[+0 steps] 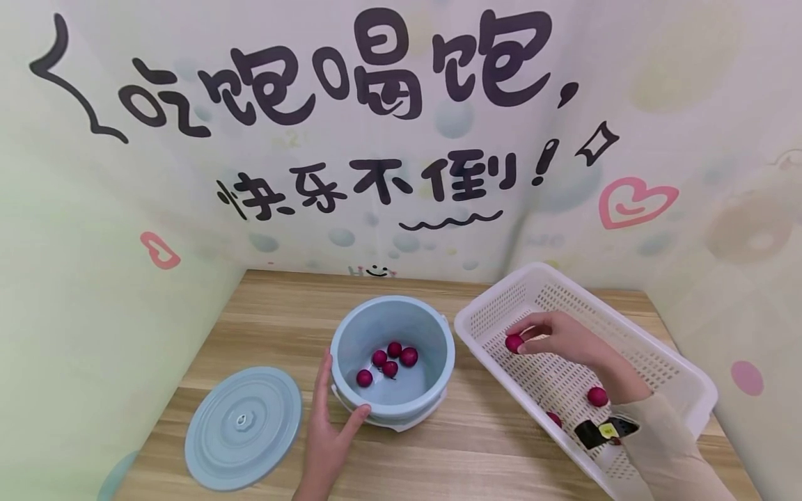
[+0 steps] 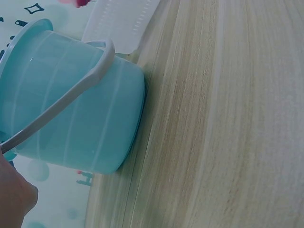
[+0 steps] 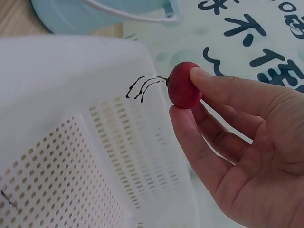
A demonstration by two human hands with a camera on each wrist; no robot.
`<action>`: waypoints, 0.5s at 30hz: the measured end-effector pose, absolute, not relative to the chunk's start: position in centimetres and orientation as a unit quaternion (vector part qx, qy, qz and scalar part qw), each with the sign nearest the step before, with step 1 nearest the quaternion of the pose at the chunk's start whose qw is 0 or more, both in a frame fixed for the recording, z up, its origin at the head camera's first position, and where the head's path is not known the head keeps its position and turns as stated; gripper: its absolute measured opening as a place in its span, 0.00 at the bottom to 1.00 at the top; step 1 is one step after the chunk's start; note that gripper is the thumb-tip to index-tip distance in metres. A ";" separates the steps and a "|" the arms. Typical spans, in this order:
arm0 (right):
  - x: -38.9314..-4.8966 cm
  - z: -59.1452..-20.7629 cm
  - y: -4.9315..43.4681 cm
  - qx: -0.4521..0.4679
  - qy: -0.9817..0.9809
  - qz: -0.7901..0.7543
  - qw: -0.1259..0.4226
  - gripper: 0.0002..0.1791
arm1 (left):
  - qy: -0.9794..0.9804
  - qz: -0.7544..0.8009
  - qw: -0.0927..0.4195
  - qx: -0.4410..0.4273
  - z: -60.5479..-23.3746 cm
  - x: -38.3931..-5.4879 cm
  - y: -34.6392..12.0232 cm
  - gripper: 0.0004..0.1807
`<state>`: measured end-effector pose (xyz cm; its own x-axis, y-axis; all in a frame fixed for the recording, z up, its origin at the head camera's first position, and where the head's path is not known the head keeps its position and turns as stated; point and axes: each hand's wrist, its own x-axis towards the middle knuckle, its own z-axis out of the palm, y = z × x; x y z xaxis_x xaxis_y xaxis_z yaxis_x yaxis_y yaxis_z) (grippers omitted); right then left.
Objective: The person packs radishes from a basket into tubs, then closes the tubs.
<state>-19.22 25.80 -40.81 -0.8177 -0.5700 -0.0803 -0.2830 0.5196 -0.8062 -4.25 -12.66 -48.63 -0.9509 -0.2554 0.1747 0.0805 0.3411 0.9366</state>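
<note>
A small round red radish (image 1: 514, 343) is pinched between the thumb and fingertips of my right hand (image 1: 557, 339), above the white perforated basket (image 1: 694, 386). Thin dark stalks trail from this radish (image 3: 183, 90) in the right wrist view. My left hand (image 1: 328, 435) rests against the left side of the light blue bucket (image 1: 391, 304), thumb and fingers spread along its outer wall near the rim. Several radishes (image 1: 409, 357) lie on the bucket's floor. In the basket are two more, one radish (image 1: 598, 396) near my right wrist and another radish (image 1: 554, 419) partly behind the near rim.
The round blue lid (image 1: 213, 435) lies flat on the wooden table (image 1: 495, 459), left of the bucket. A grey-white handle (image 2: 71, 99) hangs down the bucket's outside. Behind the table rises a printed wall cloth (image 1: 301, 229). A dark device (image 1: 604, 431) is strapped on my right wrist.
</note>
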 end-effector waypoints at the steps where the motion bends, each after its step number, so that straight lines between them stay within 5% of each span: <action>1: -19.1 -40.6 25.6 -0.253 0.856 -0.420 0.165 0.15 | -0.806 -0.571 0.147 0.055 -48.6 -4.2 -12.6 0.52; 15: -19.1 -39.2 22.2 -0.268 0.857 -0.412 0.153 0.15 | -0.808 -0.567 0.146 0.057 -48.6 -4.2 -12.6 0.52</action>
